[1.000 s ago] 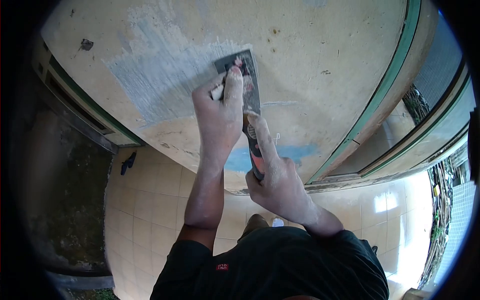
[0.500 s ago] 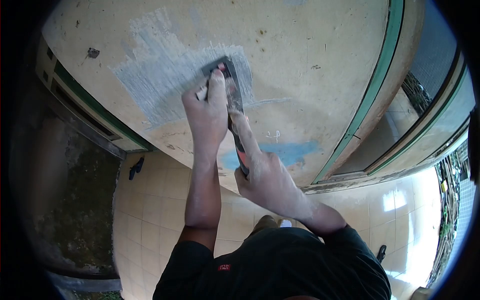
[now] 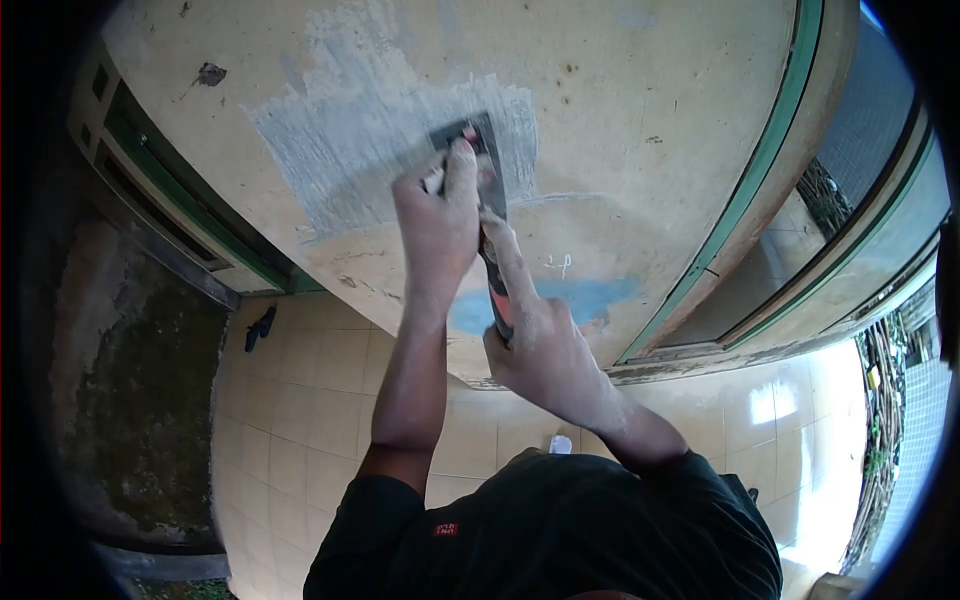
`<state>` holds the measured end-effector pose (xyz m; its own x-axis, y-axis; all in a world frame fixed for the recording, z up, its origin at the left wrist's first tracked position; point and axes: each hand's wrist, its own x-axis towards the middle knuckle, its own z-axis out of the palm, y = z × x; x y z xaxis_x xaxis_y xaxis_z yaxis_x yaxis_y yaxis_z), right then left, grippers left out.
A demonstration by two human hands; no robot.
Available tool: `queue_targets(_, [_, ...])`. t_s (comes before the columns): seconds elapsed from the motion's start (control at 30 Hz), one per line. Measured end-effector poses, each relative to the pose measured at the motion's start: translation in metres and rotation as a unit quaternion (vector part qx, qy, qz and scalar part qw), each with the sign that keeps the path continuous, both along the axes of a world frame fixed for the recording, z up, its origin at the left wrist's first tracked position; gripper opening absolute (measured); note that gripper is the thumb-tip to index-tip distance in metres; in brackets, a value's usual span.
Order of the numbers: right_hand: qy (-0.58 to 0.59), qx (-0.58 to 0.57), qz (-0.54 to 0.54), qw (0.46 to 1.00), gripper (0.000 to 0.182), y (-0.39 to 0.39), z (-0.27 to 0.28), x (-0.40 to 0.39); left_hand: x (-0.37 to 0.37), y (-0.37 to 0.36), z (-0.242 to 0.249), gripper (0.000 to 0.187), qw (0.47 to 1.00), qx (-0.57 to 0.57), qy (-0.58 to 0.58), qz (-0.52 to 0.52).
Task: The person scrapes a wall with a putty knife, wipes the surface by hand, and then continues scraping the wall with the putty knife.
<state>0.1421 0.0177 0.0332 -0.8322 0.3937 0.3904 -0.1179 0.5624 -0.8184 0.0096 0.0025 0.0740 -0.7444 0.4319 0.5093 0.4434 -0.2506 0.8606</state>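
Note:
My right hand (image 3: 548,345) is wrapped round the dark and red handle of a scraper (image 3: 497,190), its index finger stretched along the shaft. The flat grey blade lies against the wall (image 3: 640,180), at the lower right of a rough whitish-grey patch (image 3: 370,160). On the blade, my left hand (image 3: 440,215) is closed, with the thumb pointing up towards the blade's top edge. A small pale thing shows by its curled fingers, too hidden to name. Pale dust coats both hands.
Below the grey patch is a blue patch (image 3: 550,303) on the wall. Green-edged frames (image 3: 750,190) stand at the right. Beige floor tiles (image 3: 300,390) run under me, with a dark sandal (image 3: 261,328) at the left. A mossy dark strip (image 3: 150,390) lies beyond.
The view has shifted slightly, so the wall and its patches sit further right. Both hands and the scraper keep nearly the same place on the grey patch, with grips unchanged.

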Motion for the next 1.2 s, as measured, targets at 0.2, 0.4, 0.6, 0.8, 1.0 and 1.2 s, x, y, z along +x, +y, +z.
queue_targets(0.2, [0.081, 0.055, -0.053, 0.994, 0.087, -0.007, -0.007, 0.006, 0.000, 0.012, -0.008, 0.033, 0.999, 0.003, 0.011, -0.038])
queue_targets(0.4, [0.075, 0.046, -0.100, 0.991, 0.084, -0.008, -0.012, 0.017, 0.011, 0.004, -0.004, 0.041, 0.990, 0.040, -0.016, -0.135])
queue_targets(0.6, [0.056, -0.418, -0.054, 0.905, 0.075, -0.042, -0.112, 0.068, 0.068, -0.056, -0.117, 0.016, 0.965, -0.015, -0.143, -0.217])
queue_targets(0.8, [0.089, -0.582, -0.186, 0.786, 0.028, -0.068, -0.201, 0.093, 0.137, -0.106, -0.224, 0.047, 0.937, -0.177, -0.178, -0.243])
queue_targets(1.0, [-0.027, -0.158, -0.170, 0.972, 0.023, -0.081, -0.231, 0.114, 0.167, -0.132, -0.237, 0.045, 0.949, -0.251, -0.087, -0.167])
queue_targets(1.2, [-0.056, -0.201, -0.080, 0.975, 0.027, -0.077, -0.202, 0.104, 0.176, -0.136, -0.241, 0.024, 0.970, -0.086, -0.204, -0.097])
